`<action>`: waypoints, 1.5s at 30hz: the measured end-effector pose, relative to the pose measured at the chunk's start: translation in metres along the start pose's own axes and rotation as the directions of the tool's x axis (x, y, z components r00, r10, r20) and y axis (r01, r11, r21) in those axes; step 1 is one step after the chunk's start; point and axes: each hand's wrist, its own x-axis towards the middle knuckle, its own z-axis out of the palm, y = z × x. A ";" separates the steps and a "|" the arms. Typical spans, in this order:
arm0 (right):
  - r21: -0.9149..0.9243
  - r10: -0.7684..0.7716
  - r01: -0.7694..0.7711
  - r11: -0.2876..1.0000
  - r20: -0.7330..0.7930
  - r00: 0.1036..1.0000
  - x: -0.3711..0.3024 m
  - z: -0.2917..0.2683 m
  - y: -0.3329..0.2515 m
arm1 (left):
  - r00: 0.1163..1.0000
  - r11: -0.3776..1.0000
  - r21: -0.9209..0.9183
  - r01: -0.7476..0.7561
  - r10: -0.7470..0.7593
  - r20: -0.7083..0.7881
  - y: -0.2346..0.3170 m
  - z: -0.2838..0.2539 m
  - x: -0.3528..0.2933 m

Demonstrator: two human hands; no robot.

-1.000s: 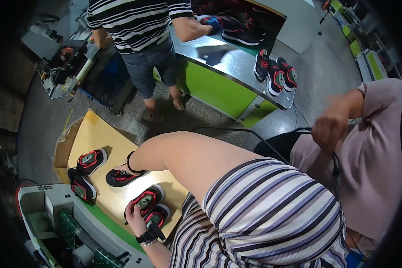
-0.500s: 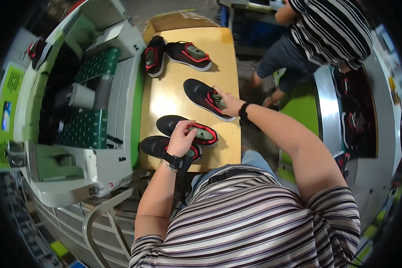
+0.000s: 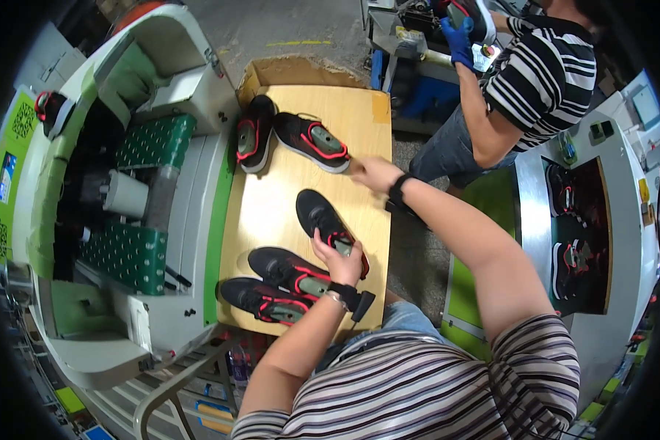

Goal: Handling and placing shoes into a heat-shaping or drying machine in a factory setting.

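Note:
Black sneakers with red collar edging, pale soles and green lasts inside lie on the wooden tabletop (image 3: 271, 198). My left hand (image 3: 341, 264) is closed round the rear part of the middle sneaker (image 3: 317, 210), whose toe points away from me. My right hand (image 3: 380, 178) reaches to the heel of a far sneaker (image 3: 312, 143); its fingers are blurred, and whether they touch it I cannot tell. Another sneaker (image 3: 254, 136) stands beside that one at the far left. Two more, a nearer sneaker (image 3: 264, 301) and its neighbour (image 3: 286, 268), lie side by side left of my left wrist.
A machine with green dotted pads (image 3: 136, 257) borders the table's left. On the right, a pale machine (image 3: 638, 242) holds several sneakers in its opening. Ahead right, a person in a striped shirt (image 3: 543, 81) holds a shoe in a blue glove (image 3: 458, 42). Cardboard (image 3: 301, 71) edges the table's far side.
My left hand has gone from the near pair to the middle sneaker. My right hand has left that sneaker and moved to the far one. The view has shifted, and the other person has turned.

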 end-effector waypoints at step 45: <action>-0.277 -0.365 0.295 0.914 -0.250 0.897 -0.143 0.058 -0.033 | 0.970 0.987 -0.162 -0.007 0.046 0.240 0.043 -0.149 0.001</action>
